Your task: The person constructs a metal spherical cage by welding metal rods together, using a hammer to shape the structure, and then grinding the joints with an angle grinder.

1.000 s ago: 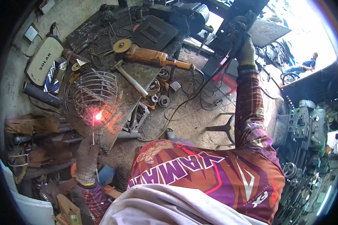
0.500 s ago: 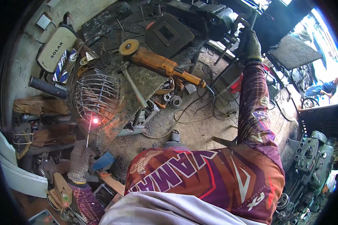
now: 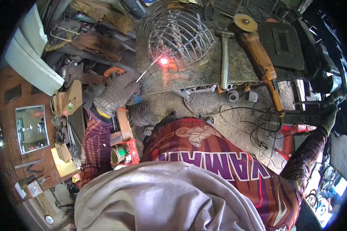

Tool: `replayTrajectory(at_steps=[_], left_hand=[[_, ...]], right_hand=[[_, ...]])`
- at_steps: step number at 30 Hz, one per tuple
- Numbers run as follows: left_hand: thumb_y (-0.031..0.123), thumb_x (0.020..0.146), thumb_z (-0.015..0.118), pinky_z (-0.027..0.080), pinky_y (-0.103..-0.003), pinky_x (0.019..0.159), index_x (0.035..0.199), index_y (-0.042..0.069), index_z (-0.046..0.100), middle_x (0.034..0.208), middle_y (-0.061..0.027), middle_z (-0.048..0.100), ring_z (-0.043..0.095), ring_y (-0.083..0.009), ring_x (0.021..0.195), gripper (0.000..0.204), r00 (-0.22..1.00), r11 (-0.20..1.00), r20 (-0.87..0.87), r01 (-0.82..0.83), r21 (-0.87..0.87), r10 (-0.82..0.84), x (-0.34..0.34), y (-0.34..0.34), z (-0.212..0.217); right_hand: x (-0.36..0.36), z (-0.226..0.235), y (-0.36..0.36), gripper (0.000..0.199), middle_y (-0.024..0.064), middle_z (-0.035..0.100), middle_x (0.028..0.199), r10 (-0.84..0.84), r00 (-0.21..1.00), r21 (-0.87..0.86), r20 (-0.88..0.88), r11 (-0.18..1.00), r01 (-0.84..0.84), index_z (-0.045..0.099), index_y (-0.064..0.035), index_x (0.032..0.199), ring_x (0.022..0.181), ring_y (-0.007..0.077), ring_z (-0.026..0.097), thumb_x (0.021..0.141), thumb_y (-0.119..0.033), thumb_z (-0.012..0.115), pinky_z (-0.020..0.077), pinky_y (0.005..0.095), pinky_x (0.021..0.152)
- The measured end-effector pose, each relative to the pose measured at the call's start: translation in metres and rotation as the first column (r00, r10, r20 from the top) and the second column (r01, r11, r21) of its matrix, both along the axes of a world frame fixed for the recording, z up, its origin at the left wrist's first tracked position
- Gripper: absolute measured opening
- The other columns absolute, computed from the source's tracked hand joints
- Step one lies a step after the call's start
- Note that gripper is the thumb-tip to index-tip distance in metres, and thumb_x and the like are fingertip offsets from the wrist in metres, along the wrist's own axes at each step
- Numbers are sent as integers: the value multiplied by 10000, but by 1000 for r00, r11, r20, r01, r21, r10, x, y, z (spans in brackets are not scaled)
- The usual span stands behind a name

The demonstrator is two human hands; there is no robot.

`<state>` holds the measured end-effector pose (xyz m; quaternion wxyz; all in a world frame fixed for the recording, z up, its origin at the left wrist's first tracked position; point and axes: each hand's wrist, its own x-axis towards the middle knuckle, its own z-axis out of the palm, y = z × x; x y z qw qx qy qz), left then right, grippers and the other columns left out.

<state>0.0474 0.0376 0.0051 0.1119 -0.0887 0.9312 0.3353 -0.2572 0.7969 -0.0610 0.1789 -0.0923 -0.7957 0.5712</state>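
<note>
A grey knitted glove covers my left hand (image 3: 119,92), closed round the lower end of a thin, pale welding rod (image 3: 148,69). The rod slants up and right to a bright glowing spot (image 3: 164,61) at the near edge of a rounded cage of bent metal bars (image 3: 181,36). Orange light falls on the dark metal worktop (image 3: 158,86) below it. At the far right, my gloved right hand (image 3: 329,118) reaches to dark metal parts by the bench; its fingers are hidden in shadow, so any grip cannot be made out.
Right of the cage lie a hammer (image 3: 224,61), an orange angle grinder (image 3: 258,57) and a dark welding shield (image 3: 282,44). The grinder's cable (image 3: 239,109) trails over the floor. Wood pieces (image 3: 100,15) and white curved panels (image 3: 34,57) are at the left, with a coil spring (image 3: 142,114) below the worktop.
The whole view has turned, so the cage and tools appear farther right. The glow stays at the rod's tip, and my left hand still holds the rod. My right arm now shows lower.
</note>
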Motion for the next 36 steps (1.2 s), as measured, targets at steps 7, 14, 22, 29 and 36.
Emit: replayTrajectory(at_steps=[7,14,22,29,36], left_hand=[[69,880,568,485,-325,746,1006,6,629,1065,-97,596,601,-235,913,154,995,990,55,83,-111,-77,-1,9,11],[105,925,553,502,-350,722,1097,12,617,956,-110,637,639,-234,856,206,957,972,173,-235,-16,234,-4,29,21],[148,950,543,504,-320,684,1193,2,592,847,-91,639,630,-189,749,288,973,979,112,-203,3,201,9,22,29],[197,978,540,445,-239,527,1244,52,567,834,-34,619,552,-82,625,304,891,866,222,-443,231,397,45,9,30],[187,970,554,438,-243,501,1239,59,560,846,-40,638,545,-82,580,298,857,781,45,-488,391,513,47,-12,-13]], right_hand=[[-43,-32,34,430,81,627,1233,189,978,-493,87,861,-122,498,-37,1375,1104,195,588,1042,-300,426,445,341,973],[-33,-34,6,394,100,623,1246,122,990,-482,72,873,-72,541,-39,1325,1122,226,600,1032,-292,467,465,369,990],[-46,-78,55,320,105,637,1244,134,989,265,-66,958,-112,569,-9,1266,1096,205,622,967,-121,538,475,359,983],[-13,-79,73,436,121,642,1270,49,999,938,-7,-347,24,545,-1,1269,1160,248,611,882,-166,661,468,347,988],[96,-115,84,496,164,644,1123,-672,726,871,149,436,225,540,16,1230,1005,226,666,863,-285,685,567,401,755]])
